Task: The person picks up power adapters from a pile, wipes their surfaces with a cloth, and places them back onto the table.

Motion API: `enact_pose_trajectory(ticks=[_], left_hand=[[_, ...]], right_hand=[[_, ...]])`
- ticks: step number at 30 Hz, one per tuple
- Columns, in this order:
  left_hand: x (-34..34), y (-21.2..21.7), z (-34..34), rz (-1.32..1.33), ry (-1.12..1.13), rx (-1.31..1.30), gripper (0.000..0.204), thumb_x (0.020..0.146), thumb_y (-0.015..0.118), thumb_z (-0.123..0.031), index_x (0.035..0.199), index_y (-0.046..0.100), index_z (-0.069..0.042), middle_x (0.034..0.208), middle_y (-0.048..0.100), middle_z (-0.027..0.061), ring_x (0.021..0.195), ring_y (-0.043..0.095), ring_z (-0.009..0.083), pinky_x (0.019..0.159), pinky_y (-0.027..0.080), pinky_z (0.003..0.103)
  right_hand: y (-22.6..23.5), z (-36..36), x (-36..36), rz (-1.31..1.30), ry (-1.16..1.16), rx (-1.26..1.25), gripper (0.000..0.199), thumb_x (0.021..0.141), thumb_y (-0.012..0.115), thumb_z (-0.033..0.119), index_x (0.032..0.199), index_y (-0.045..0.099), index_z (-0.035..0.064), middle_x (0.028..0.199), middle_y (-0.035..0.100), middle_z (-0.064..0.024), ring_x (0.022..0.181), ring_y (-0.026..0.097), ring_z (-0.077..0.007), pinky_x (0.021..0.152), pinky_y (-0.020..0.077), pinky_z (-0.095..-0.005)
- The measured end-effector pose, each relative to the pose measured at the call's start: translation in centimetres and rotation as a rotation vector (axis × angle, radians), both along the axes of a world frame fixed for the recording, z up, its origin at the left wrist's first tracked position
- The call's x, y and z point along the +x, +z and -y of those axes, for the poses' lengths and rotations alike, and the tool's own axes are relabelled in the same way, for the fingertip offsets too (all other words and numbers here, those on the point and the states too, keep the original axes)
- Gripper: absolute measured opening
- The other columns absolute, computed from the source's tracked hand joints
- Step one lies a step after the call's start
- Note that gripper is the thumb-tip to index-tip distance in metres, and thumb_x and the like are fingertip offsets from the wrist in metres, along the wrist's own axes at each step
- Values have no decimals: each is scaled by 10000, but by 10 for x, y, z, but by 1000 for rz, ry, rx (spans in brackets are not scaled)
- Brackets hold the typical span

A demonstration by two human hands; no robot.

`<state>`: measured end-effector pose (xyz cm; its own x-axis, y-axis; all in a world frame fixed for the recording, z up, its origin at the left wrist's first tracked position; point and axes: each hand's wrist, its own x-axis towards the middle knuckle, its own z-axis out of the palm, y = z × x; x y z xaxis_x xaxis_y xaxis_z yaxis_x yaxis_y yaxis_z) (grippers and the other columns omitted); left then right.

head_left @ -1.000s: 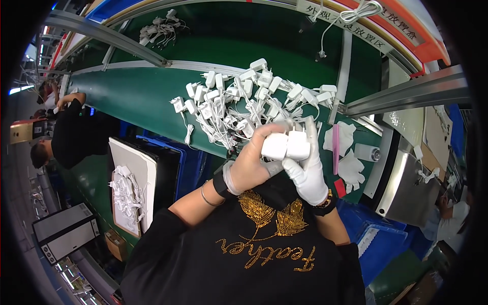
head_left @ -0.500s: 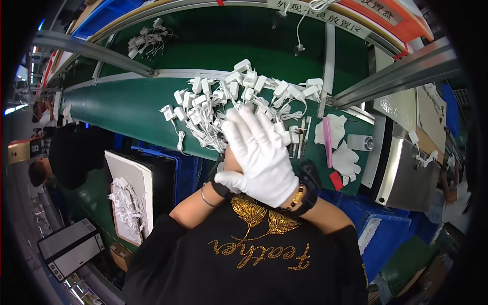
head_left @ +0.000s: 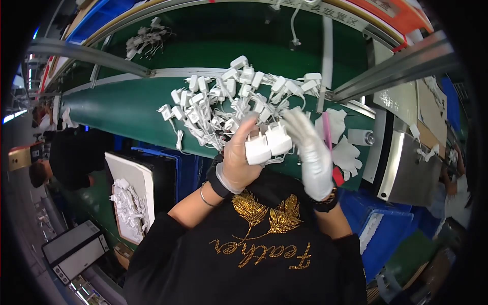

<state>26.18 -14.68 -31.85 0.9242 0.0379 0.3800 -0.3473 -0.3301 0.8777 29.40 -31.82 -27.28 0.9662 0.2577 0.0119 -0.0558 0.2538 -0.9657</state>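
Two white power adapters (head_left: 268,144) sit side by side in my left hand (head_left: 239,165), held in front of my chest with their pins pointing away. Their cords are mostly hidden by the hand and the adapters. Just to the right, my right hand (head_left: 313,161) in a white glove has its fingers stretched out, slightly smeared by motion. Its fingertips are close beside the right adapter; whether they touch cannot be made out. Beyond both hands, a heap of white adapters with bundled cords (head_left: 195,109) covers part of the green bench (head_left: 117,112).
White gloves (head_left: 346,158), a pink strip (head_left: 327,130) and a white cylindrical container (head_left: 360,136) lie on the bench to the right. Metal posts (head_left: 391,68) rise beyond. At left, a white-edged box (head_left: 149,190) holds more adapters; a person (head_left: 73,157) bends nearby. Blue crates (head_left: 389,229) stand lower right.
My right hand has moved off to the right from over my left hand. The left hand and the two adapters, hidden behind the glove before, now show.
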Motion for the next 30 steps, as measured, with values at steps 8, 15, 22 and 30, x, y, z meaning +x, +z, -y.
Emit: enact_pose_trajectory(ticks=[8, 15, 22, 30], left_hand=[[-4, -8, 10, -69, -36, -12, 811, 714, 703, 120, 1424, 331, 1, 1118, 633, 151, 958, 662, 227, 847, 520, 313], [0, -1, 7, -135, 3, -69, 817, 716, 684, 140, 1433, 320, -8, 1117, 627, 146, 990, 650, 216, 861, 512, 311], [4, 3, 8, -7, -13, -42, 830, 709, 698, 134, 1434, 319, -5, 1085, 627, 139, 983, 649, 225, 853, 513, 311], [-8, -16, 2, -94, 2, 65, 926, 712, 742, 106, 1455, 205, -24, 1109, 576, 111, 981, 594, 191, 898, 467, 312]], right_hand=[[-36, -13, -4, -122, -185, -122, 402, 1009, 487, 175, 1357, 502, -24, 1201, 650, -144, 994, 656, -184, 885, 491, -275], [-94, 66, 22, 59, -520, -633, 320, 1001, 471, 134, 1252, 589, -25, 1199, 657, -119, 1100, 614, -175, 947, 454, -282], [-11, 11, -3, 332, -224, -516, 330, 920, 586, 31, 1248, 601, -4, 1115, 666, -108, 920, 632, -149, 794, 497, -252], [-24, -10, -4, 135, -94, -368, 333, 930, 560, 15, 1259, 585, -34, 1136, 660, -125, 997, 629, -160, 840, 502, -274]])
